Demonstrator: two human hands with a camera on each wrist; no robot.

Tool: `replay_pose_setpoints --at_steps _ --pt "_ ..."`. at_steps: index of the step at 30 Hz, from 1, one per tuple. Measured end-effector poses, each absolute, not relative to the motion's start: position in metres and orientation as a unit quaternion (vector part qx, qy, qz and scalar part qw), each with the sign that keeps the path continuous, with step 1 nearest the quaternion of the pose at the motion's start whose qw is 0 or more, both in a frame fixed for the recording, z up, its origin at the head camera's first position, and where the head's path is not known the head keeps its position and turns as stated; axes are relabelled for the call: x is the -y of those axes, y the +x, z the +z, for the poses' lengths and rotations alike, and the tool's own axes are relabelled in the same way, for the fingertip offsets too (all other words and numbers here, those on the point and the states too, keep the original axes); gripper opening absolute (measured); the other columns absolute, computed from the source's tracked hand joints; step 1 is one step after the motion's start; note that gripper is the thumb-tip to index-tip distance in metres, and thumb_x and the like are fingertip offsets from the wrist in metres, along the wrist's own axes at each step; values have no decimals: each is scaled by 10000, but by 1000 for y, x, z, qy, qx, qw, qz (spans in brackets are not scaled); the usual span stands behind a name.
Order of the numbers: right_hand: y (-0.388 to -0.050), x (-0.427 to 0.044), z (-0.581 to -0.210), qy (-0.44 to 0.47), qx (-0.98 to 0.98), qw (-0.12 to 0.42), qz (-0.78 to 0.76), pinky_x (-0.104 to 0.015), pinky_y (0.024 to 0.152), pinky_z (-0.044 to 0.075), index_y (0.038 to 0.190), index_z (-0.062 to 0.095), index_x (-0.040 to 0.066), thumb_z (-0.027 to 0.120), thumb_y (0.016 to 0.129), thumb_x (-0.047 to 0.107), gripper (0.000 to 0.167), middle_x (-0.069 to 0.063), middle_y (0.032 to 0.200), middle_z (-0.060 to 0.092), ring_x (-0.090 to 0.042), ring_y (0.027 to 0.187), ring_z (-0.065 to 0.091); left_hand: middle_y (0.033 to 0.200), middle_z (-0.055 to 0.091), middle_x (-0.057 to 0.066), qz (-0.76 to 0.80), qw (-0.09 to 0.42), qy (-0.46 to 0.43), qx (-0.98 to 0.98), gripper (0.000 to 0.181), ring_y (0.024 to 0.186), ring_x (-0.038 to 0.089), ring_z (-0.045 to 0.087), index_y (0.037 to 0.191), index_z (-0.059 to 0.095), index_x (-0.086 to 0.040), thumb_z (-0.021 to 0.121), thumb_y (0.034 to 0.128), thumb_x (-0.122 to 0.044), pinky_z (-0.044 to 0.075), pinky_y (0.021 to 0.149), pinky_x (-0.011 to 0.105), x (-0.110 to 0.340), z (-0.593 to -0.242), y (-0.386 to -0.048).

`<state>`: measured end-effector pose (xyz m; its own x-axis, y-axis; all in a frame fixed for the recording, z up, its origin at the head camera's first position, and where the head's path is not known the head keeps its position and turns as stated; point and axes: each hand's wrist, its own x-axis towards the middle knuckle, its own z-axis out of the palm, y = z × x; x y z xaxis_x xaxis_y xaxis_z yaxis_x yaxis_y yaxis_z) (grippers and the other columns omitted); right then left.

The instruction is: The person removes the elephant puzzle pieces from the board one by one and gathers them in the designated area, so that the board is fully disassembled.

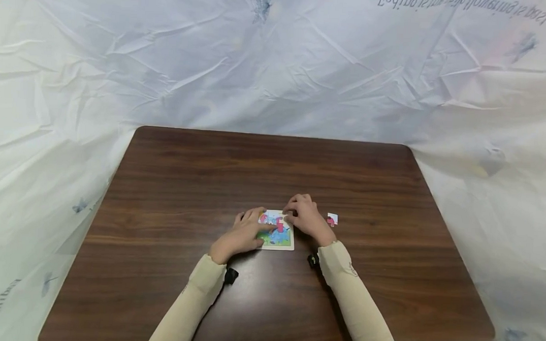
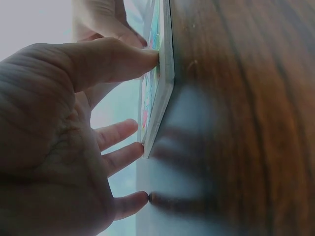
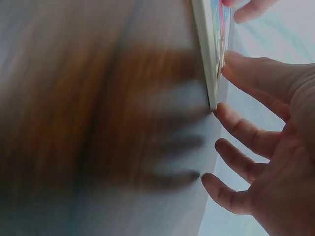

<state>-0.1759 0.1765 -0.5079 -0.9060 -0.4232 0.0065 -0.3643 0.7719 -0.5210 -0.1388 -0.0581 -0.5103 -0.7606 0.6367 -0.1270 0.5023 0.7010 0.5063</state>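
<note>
A small square jigsaw puzzle (image 1: 279,239) with a colourful picture and a pale frame lies on the table. My left hand (image 1: 242,235) rests over its left side with fingers spread. The left thumb (image 2: 142,58) touches the near edge, and the index finger reaches onto the picture. At the upper right corner, my right hand (image 1: 306,216) pinches a puzzle piece between thumb and index finger, the piece largely hidden by them. Its other fingers (image 3: 241,162) extend beside the board. Right of that hand lies a loose puzzle piece (image 1: 332,219), white with red.
The brown wooden table (image 1: 186,172) extends around the puzzle on all sides. Wrinkled pale sheeting (image 1: 258,78) hangs behind and beside it. A small black device sits at each wrist, one by the left cuff (image 1: 231,276), one by the right.
</note>
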Motion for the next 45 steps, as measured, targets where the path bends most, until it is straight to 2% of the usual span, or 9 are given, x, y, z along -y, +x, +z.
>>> replay_pose_setpoints --at_steps 6,17,25,33,38,45 --pt "-175 -167 -507 -219 -942 60 -247 -524 909 340 954 791 118 781 902 145 59 -49 1081 576 -315 1122 446 1596 273 200 231 153 311 -909 498 1472 391 218 1440 599 -253 660 960 -135 156 1128 661 56 -512 -139" --pt "-176 -161 -506 -243 -948 44 -201 -545 965 367 853 747 123 791 893 150 65 -51 1077 598 -322 1170 469 1601 262 217 226 156 310 -910 490 1472 400 214 1438 603 -247 654 960 -150 152 1127 670 56 -514 -138" --pt "-176 -167 -504 -259 -943 27 -207 -540 975 365 852 725 121 776 880 148 64 -46 1077 613 -290 1130 480 1592 267 219 227 155 316 -908 495 1467 394 221 1446 595 -239 647 962 -145 151 1127 669 55 -514 -140" --pt "-175 -185 -507 -246 -946 6 -213 -545 957 373 862 729 138 764 914 189 81 -39 1084 614 -293 1134 498 1604 251 221 224 163 307 -911 474 1471 408 211 1438 602 -243 634 976 -144 156 1131 660 57 -512 -139" --pt "-174 -202 -505 -224 -950 -11 -218 -587 943 334 858 733 135 767 905 143 58 -55 1086 616 -315 1120 495 1598 250 235 230 157 307 -910 461 1456 444 219 1414 627 -242 637 968 -126 158 1126 669 59 -512 -139" --pt "-173 -228 -501 -194 -955 -6 -226 -596 933 301 874 734 115 765 904 126 44 -93 1104 616 -342 1110 482 1605 243 224 229 152 308 -911 465 1456 441 214 1408 632 -247 631 963 -114 153 1137 651 58 -513 -139"
